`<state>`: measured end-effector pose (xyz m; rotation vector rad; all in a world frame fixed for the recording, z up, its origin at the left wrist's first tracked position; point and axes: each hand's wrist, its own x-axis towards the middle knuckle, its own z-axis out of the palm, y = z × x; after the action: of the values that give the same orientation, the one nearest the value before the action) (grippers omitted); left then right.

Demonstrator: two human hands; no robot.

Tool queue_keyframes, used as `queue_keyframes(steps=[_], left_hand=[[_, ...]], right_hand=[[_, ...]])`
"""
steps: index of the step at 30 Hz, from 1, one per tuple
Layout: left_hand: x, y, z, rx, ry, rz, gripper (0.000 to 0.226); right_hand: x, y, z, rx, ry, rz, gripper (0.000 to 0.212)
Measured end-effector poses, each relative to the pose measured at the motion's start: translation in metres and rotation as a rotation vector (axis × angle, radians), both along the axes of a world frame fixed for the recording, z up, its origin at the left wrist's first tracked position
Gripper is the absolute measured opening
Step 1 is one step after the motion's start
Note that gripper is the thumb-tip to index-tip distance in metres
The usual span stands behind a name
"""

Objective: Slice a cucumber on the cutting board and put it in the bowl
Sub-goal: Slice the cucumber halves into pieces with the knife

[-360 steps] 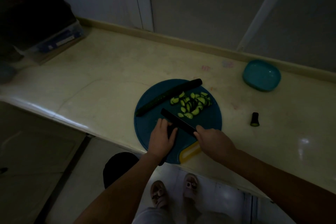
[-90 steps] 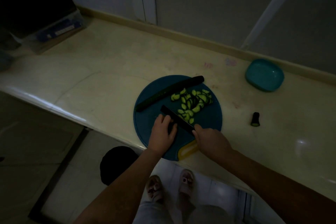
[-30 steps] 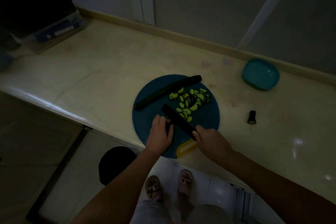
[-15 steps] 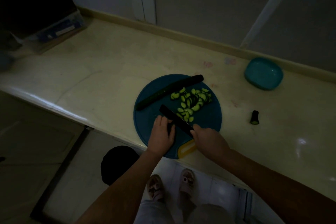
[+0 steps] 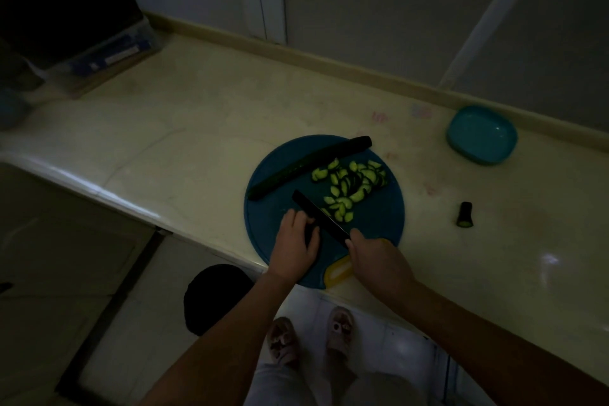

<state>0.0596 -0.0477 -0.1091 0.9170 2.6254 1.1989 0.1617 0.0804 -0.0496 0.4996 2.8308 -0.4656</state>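
A round blue cutting board (image 5: pixel 379 221) with a yellow handle lies at the counter's front edge. A long dark cucumber half (image 5: pixel 309 166) lies across its far side, beside a heap of several pale green slices (image 5: pixel 351 186). My right hand (image 5: pixel 375 260) grips the handle of a black knife (image 5: pixel 318 216), whose blade points to the far left over the board. My left hand (image 5: pixel 295 245) holds down a dark cucumber piece beside the blade, mostly hidden under the fingers. The teal bowl (image 5: pixel 481 133) stands at the far right near the wall.
A cut cucumber end (image 5: pixel 464 214) stands on the cream counter (image 5: pixel 184 142) right of the board. A clear box with blue items (image 5: pixel 108 49) sits at the far left. The counter's front edge runs just below the board; my feet show on the floor.
The knife has kept working at the same spot and more slices lie near the blade than twelve seconds ago. Both hands stay in place; only the view shifts slightly.
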Motion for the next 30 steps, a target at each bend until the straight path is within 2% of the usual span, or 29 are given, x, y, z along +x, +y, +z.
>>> queue_keyframes(steps=[2, 7, 20, 30], left_hand=[[0.0, 0.0, 0.0, 0.002, -0.01, -0.002, 0.007], [0.0, 0.0, -0.001, -0.007, -0.008, 0.002, 0.006], [-0.001, -0.001, -0.001, 0.009, 0.008, -0.002, 0.009], [0.001, 0.0, 0.002, -0.007, 0.014, -0.016, 0.009]], right_hand=[[-0.003, 0.0, -0.001, 0.041, 0.046, 0.017, 0.02], [-0.004, 0.007, -0.004, -0.009, 0.015, -0.034, 0.03], [0.006, 0.006, 0.011, -0.104, 0.026, -0.035, 0.03], [0.003, 0.002, 0.012, -0.031, -0.004, -0.003, 0.03]])
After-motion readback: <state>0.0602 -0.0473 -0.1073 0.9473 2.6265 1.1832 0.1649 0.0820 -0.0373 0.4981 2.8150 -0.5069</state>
